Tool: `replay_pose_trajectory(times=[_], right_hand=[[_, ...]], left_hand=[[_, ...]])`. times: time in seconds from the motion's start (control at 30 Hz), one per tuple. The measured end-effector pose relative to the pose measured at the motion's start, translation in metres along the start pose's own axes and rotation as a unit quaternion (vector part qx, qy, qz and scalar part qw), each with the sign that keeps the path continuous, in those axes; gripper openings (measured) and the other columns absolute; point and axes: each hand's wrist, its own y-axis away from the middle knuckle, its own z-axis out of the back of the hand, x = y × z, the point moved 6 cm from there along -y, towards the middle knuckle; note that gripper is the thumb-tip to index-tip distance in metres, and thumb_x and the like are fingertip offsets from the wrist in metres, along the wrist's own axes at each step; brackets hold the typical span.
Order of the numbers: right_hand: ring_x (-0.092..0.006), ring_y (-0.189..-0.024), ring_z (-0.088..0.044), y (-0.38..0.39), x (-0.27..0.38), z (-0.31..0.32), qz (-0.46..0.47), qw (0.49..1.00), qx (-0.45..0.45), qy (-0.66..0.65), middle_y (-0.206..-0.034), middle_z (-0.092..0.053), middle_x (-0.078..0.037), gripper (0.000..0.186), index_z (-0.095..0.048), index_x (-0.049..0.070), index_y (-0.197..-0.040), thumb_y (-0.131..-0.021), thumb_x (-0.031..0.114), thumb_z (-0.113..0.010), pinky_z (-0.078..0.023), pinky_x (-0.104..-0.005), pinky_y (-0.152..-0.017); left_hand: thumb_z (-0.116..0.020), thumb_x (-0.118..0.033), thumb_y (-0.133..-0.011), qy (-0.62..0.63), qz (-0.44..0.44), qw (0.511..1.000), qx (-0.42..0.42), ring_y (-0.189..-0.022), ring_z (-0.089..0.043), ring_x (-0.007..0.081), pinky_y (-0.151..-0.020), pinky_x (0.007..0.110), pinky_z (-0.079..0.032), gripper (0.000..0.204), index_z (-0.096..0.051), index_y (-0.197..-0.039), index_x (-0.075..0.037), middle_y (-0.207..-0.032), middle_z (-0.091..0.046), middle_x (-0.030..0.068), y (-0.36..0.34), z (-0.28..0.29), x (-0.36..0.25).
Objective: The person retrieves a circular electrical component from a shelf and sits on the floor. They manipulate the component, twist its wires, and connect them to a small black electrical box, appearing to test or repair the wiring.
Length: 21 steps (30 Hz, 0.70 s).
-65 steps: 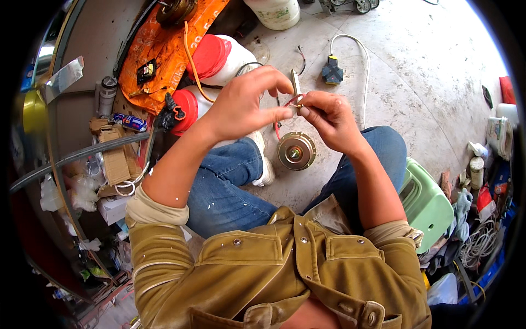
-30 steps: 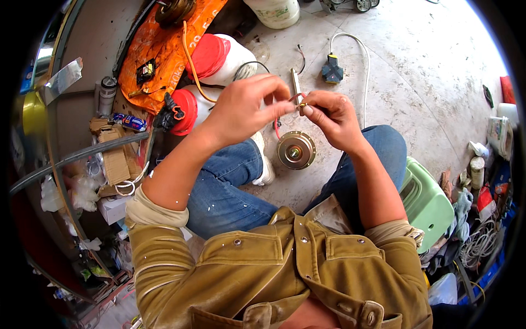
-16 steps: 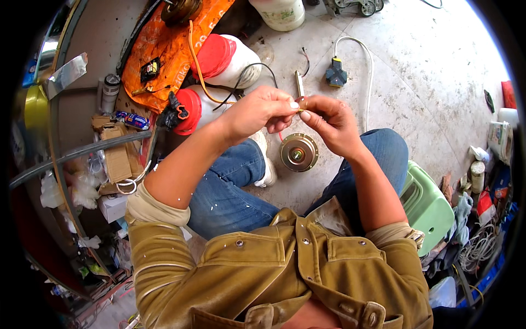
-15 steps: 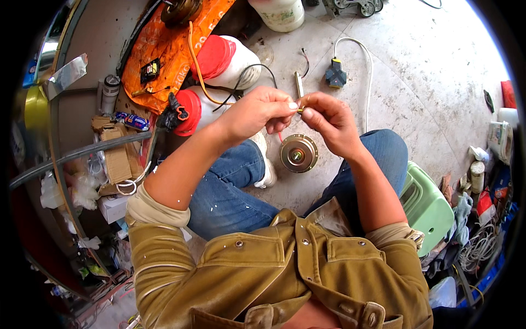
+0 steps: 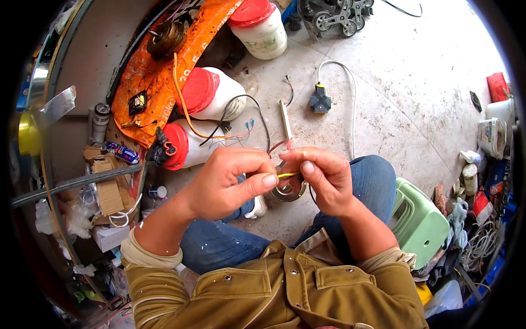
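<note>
My left hand [image 5: 234, 180] pinches a thin yellow wire [image 5: 286, 175] between thumb and curled fingers. My right hand [image 5: 324, 180] closes on the wire's other end, with thumb and forefinger together. Just beyond the right fingertips is a red wire [image 5: 278, 146]; where it ends is hidden. Below the hands, a round metal motor-like part [image 5: 289, 193] sits on the floor, partly covered by my fingers. A pale flat bar [image 5: 286, 122] lies ahead of the right hand. To the left, a black cable [image 5: 267, 123] curves near loose thin wires.
White buckets with red lids [image 5: 200, 90] line the left side beside an orange sack [image 5: 134, 107] bearing a rusty motor part [image 5: 166, 39]. Ahead lies a dark power socket block [image 5: 320, 100] with a white cord. A green plastic stool [image 5: 421, 222] stands right of my knee.
Both hands appear lower in the picture, and the yellow wire now shows stretched between them. The view has shifted, so floor objects sit lower. The round metal part is now partly covered.
</note>
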Motion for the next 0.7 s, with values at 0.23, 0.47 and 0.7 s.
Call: replay_pose_trajectory(times=[0.23,0.47,0.7], right_hand=[[-0.0097,-0.074,-0.062,0.000,-0.005,0.001,-0.016,1.000,-0.009,0.024,-0.081,-0.065,-0.007,0.024,-0.059,-0.003,-0.111,-0.093,0.011,-0.049,-0.044,-0.0205,-0.057],[-0.0079,-0.067,-0.055,-0.011,-0.022,0.005,-0.047,0.983,-0.027,0.175,-0.072,-0.061,-0.006,0.009,-0.063,-0.003,-0.086,-0.081,0.005,-0.064,-0.044,-0.0240,-0.060],[-0.0063,-0.067,-0.053,-0.012,-0.038,0.021,-0.108,0.990,-0.071,0.063,-0.075,-0.061,-0.001,0.014,-0.063,-0.003,-0.091,-0.085,0.010,-0.062,-0.044,-0.0218,-0.060]], left_hand=[[-0.057,-0.019,-0.087,-0.016,0.001,0.999,-0.035,-0.058,-0.046,0.0134,-0.054,0.027,-0.038,0.022,-0.057,-0.074,-0.001,-0.061,-0.050,0.0048,0.003,0.004,0.006],[-0.048,-0.024,-0.093,0.174,0.169,0.970,-0.004,-0.056,-0.042,0.0071,-0.053,0.022,-0.034,0.034,-0.048,-0.064,-0.004,-0.061,-0.047,-0.0003,-0.007,0.002,0.055],[-0.063,-0.020,-0.081,-0.297,-0.174,0.922,-0.178,-0.061,-0.053,0.0164,-0.056,0.028,-0.042,0.018,-0.056,-0.078,-0.004,-0.072,-0.056,0.0046,-0.014,0.021,0.013]])
